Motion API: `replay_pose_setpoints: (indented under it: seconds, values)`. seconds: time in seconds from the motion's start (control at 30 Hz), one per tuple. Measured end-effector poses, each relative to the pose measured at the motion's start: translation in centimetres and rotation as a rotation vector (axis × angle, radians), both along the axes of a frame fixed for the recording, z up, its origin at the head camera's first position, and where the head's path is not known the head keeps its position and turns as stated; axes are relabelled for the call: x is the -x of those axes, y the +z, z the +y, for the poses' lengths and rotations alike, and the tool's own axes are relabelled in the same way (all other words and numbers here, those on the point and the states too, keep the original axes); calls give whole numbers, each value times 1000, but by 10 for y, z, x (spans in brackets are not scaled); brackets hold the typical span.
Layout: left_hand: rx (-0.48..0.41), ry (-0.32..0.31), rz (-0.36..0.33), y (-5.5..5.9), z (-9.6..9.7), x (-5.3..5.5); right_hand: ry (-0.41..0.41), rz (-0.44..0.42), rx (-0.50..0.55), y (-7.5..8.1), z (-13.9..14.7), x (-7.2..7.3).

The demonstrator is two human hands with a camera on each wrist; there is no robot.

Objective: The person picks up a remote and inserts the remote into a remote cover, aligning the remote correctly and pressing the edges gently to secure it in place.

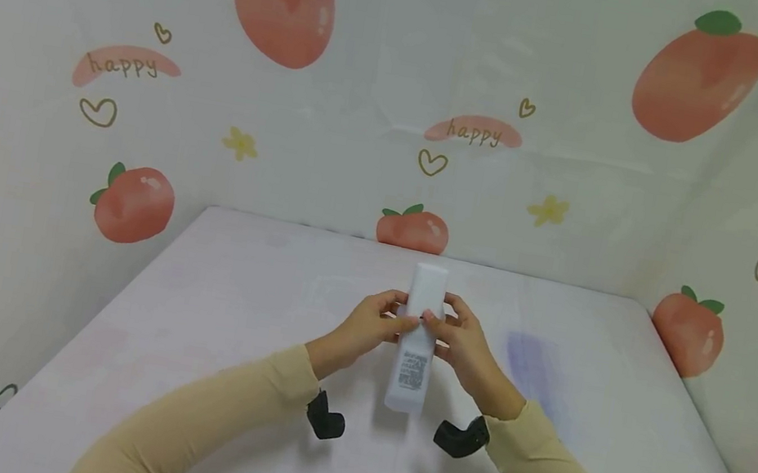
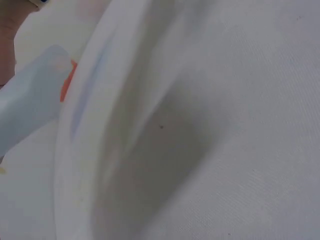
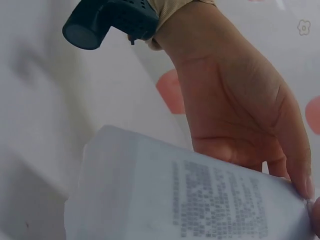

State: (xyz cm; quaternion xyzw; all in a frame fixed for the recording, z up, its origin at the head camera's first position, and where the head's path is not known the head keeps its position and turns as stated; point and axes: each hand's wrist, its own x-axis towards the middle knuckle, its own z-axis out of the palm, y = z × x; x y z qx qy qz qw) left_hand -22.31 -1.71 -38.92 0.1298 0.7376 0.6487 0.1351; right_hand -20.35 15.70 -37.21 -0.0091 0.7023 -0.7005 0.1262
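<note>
In the head view, a long, narrow white container [image 1: 417, 338] with a block of small grey print near its lower end is held between both hands, over the table. My left hand [image 1: 373, 320] grips its left side, thumb laid across the front face. From the right side, my right hand [image 1: 462, 341] grips it too, its thumb meeting the left thumb near the middle. The right wrist view shows the printed face of the container [image 3: 150, 185] close up, with the left hand [image 3: 235, 95] behind it. Only part of the container [image 2: 35, 95] shows in the left wrist view.
A whitish table [image 1: 284, 271] lies below, with a bluish streak [image 1: 536, 369] right of the hands. Behind it hangs a pale backdrop [image 1: 369, 61] printed with fruit, hearts and "happy". Black wrist cameras stick out below both cuffs, the left camera [image 1: 326, 417] and the right camera [image 1: 461, 437].
</note>
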Motion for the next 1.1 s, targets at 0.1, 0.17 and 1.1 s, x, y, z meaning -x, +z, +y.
replay_pose_setpoints:
  seconds: [0.1, 0.17, 1.1]
  values:
    - [61, -11, 5, 0, 1, 0, 7, -2, -11, 0, -1, -1]
    - [74, -11, 4, 0, 2, 0, 9, -1, 4, 1, -1, -1]
    - [27, 32, -114, 10, 2, 7, -344, -148, 429, -15, -22, 3]
